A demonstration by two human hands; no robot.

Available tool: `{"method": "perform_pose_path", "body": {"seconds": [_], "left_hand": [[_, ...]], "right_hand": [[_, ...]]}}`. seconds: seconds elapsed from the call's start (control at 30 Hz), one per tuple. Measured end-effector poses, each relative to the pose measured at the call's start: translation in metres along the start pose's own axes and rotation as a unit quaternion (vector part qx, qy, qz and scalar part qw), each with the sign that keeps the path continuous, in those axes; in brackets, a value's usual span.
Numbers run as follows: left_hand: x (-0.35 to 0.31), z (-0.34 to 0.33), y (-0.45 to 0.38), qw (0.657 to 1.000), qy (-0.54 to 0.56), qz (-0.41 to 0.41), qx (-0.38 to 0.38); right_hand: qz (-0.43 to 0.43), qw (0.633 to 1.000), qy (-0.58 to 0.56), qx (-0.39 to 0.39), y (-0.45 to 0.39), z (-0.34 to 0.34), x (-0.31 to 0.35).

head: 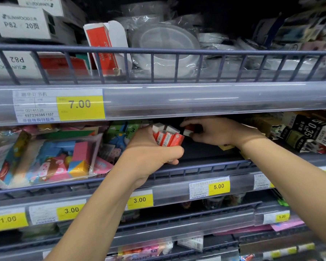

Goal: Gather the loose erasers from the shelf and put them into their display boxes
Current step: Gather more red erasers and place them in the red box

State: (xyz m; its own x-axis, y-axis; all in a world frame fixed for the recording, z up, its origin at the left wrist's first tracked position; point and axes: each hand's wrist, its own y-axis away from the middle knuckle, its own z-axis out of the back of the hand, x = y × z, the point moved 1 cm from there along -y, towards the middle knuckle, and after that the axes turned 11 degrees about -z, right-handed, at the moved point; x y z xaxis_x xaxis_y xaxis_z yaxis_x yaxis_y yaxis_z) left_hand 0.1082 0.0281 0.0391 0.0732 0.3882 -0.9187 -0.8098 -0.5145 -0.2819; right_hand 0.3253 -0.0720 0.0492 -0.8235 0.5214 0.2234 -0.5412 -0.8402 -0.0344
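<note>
Erasers [167,137] in red sleeves stand bunched in the left hand [151,149], whose fingers curl round them above the shelf [205,153] rail. Just right, the right hand [215,132] pinches one more eraser [188,131] at fingertip. They look light, firm and slick-wrapped, so gripping across the sleeves seems safest. Coloured packets [55,157] lie far left.

Both forearms bare; left hand [149,147] and right hand [215,132] ungloved.

Grey wire-fronted shop shelves [158,51]
</note>
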Motion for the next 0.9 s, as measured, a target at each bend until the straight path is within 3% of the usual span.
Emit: {"method": "perform_pose_path", "body": {"seconds": [0.17, 0.43, 0.57, 0.77, 0.9], "left_hand": [[-0.006, 0.002, 0.008, 1.0, 0.02, -0.008, -0.021], [-0.011, 0.016, 0.034, 0.993, 0.087, -0.039, -0.074], [-0.011, 0.021, 0.055, 0.988, 0.133, -0.041, -0.073], [0.016, 0.022, 0.1, 0.979, 0.203, -0.018, -0.015], [0.056, 0.015, 0.134, 0.979, 0.193, 0.058, 0.008]], "right_hand": [[0.015, 0.993, -0.114, -0.039, 0.027, 0.008, 0.021], [0.034, 0.976, -0.17, -0.135, 0.071, 0.007, 0.041], [0.06, 0.945, -0.253, -0.197, 0.113, -0.004, 0.06], [0.037, 0.889, -0.451, -0.072, 0.175, -0.055, 0.069], [-0.034, 0.856, -0.516, -0.019, 0.203, -0.12, 0.071]]}}
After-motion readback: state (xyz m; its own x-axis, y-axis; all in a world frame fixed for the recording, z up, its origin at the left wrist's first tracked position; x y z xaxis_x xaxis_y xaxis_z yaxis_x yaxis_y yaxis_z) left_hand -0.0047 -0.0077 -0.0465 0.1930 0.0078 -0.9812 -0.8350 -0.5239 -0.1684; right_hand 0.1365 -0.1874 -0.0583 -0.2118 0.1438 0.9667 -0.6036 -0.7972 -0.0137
